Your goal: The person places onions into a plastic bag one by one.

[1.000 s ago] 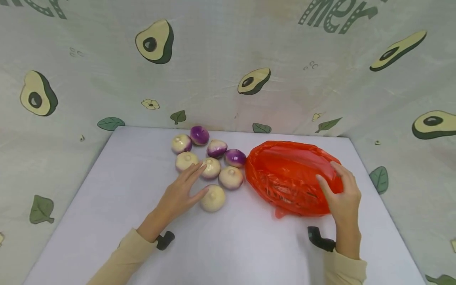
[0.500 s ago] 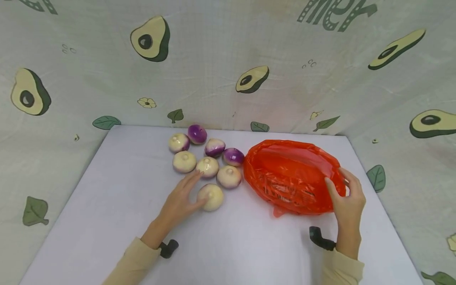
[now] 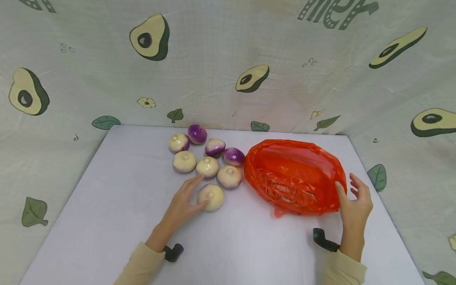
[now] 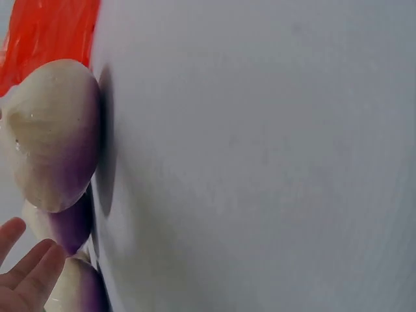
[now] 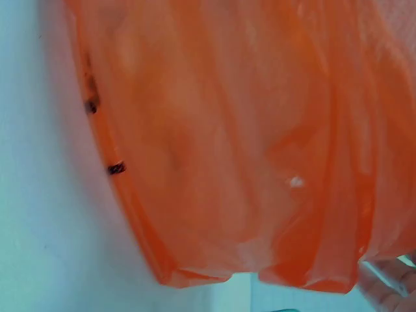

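A purple-and-cream turnip (image 3: 213, 196) sits nearest to the front of the group. My left hand (image 3: 181, 202) reaches beside it with fingers spread, the thumb overlapping its near side in the head view. In the left wrist view, the fingertips (image 4: 49, 257) show below a large turnip (image 4: 58, 136). A red plastic bag (image 3: 295, 198) lies with its mouth wide apart and facing up. At the bag's right rim is my right hand (image 3: 356, 206), fingers loosely bent, thumb close to the rim. The right wrist view is mostly filled by the bag's side (image 5: 214, 130).
Several more turnips (image 3: 229, 177) cluster behind the left hand, one purple turnip (image 3: 234, 156) right against the bag's left side. The white table (image 3: 249, 245) ends at a hanging cloth (image 3: 210, 91) printed with avocados.
My left hand has drawn back slightly toward the nearest turnip, its thumb now over it. My right hand has slid right along the bag's rim. The view has shifted a little.
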A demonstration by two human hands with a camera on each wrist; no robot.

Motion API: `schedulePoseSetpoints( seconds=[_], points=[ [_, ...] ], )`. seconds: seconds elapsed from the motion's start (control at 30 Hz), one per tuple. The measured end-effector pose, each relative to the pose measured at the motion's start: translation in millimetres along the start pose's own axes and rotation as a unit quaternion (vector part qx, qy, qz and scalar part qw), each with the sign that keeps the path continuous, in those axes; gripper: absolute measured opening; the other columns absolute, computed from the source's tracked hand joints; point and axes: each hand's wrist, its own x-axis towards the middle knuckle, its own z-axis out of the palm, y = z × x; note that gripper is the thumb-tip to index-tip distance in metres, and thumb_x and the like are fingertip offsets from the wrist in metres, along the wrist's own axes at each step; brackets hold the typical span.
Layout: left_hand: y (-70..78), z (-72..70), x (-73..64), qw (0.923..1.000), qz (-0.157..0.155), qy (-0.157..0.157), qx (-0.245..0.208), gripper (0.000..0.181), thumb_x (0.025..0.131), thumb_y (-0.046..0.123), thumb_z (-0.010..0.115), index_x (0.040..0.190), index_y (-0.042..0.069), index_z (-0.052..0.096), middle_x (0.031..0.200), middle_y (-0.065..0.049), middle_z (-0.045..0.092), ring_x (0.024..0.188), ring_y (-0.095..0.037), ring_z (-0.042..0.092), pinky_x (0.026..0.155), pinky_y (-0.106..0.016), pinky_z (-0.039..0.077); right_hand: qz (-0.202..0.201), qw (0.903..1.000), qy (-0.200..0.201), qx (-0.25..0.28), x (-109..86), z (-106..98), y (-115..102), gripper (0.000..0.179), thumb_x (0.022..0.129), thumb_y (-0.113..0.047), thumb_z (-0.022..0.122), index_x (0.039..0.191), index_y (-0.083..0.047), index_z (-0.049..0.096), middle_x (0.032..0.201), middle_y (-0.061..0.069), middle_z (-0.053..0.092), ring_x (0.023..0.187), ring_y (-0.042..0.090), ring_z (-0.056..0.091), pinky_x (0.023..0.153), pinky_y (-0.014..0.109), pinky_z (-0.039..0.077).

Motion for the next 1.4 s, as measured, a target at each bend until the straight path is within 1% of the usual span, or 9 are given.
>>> schedulePoseSetpoints(
  seconds=[0.17,0.2,0.33,0.57,0.7,0.8,1.07,1.3,1.4],
  points=[
    [-0.1,4.7,-4.2,0.9988,-0.026,0.003,-0.043,0.069,0.074,0.022,0.077,0.135,0.008,0.047,0.134,-0.010,0.050,0.121,-0.027,0.049,0.095,-0.043,0.046,0.036,0.9991,-0.023,-0.004,3.9,0,6,0.053,0.089,-0.044,0.055,0.139,-0.038,0.039,0.144,-0.007,0.041,0.126,0.022,0.045,0.100,0.040,0.043],
    [-0.2,6.0,-5.0,0.9980,-0.029,0.003,-0.056,0.069,0.074,0.020,0.078,0.134,0.008,0.048,0.134,-0.011,0.050,0.120,-0.027,0.050,0.092,-0.043,0.048,0.038,0.9989,-0.027,-0.003,5.3,1,9,0.054,0.089,-0.044,0.055,0.139,-0.037,0.039,0.144,-0.006,0.040,0.124,0.020,0.045,0.099,0.034,0.044],
    [-2.0,11.4,-8.0,0.9936,-0.046,0.001,-0.103,0.067,0.074,0.017,0.078,0.134,0.007,0.048,0.133,-0.011,0.050,0.120,-0.027,0.050,0.087,-0.038,0.052,0.045,0.9979,-0.046,-0.007,9.3,1,17,0.056,0.088,-0.046,0.054,0.141,-0.034,0.037,0.145,-0.002,0.039,0.124,0.021,0.045,0.099,0.030,0.044],
    [-1.4,17.6,-11.8,0.9878,-0.066,0.015,-0.140,0.066,0.072,0.013,0.079,0.131,0.005,0.050,0.128,-0.012,0.053,0.116,-0.028,0.052,0.084,-0.034,0.053,0.073,0.9940,-0.071,-0.041,8.2,-2,12,0.057,0.091,-0.045,0.050,0.144,-0.031,0.033,0.145,0.002,0.040,0.124,0.026,0.045,0.098,0.042,0.043],
    [-0.5,20.0,-12.0,0.9871,-0.074,0.015,-0.141,0.064,0.071,0.013,0.079,0.128,0.004,0.052,0.126,-0.012,0.054,0.115,-0.028,0.053,0.081,-0.033,0.054,0.086,0.9922,-0.075,-0.052,7.6,-2,11,0.056,0.091,-0.045,0.048,0.144,-0.030,0.034,0.144,0.004,0.042,0.122,0.025,0.045,0.095,0.043,0.045],
    [0.0,21.1,-11.1,0.9869,-0.092,0.004,-0.132,0.061,0.072,0.018,0.079,0.127,0.008,0.054,0.125,-0.009,0.054,0.114,-0.025,0.053,0.080,-0.031,0.053,0.083,0.9927,-0.068,-0.055,9.1,-1,12,0.055,0.092,-0.044,0.048,0.142,-0.026,0.037,0.139,0.007,0.046,0.119,0.025,0.046,0.093,0.041,0.047],
    [4.2,21.3,-9.3,0.9848,-0.124,-0.006,-0.122,0.059,0.073,0.022,0.079,0.126,0.013,0.055,0.124,-0.006,0.054,0.112,-0.021,0.053,0.080,-0.031,0.052,0.090,0.9928,-0.053,-0.059,11.6,1,12,0.049,0.093,-0.040,0.048,0.138,-0.023,0.045,0.128,0.008,0.052,0.104,0.015,0.048,0.077,0.017,0.052],
    [7.0,21.2,-7.8,0.9842,-0.135,-0.003,-0.114,0.058,0.072,0.021,0.079,0.125,0.012,0.056,0.124,-0.008,0.054,0.110,-0.022,0.054,0.080,-0.037,0.052,0.109,0.9916,-0.045,-0.054,10.4,1,12,0.047,0.093,-0.041,0.047,0.136,-0.024,0.048,0.126,0.007,0.053,0.096,0.009,0.047,0.092,0.027,0.049],
    [6.6,21.6,-7.8,0.9834,-0.140,-0.007,-0.114,0.058,0.073,0.022,0.079,0.125,0.013,0.056,0.124,-0.008,0.054,0.110,-0.022,0.053,0.081,-0.036,0.052,0.114,0.9912,-0.040,-0.054,9.9,2,12,0.046,0.093,-0.041,0.047,0.135,-0.023,0.049,0.123,0.007,0.053,0.093,0.007,0.046,0.093,0.026,0.048]
  ],
)
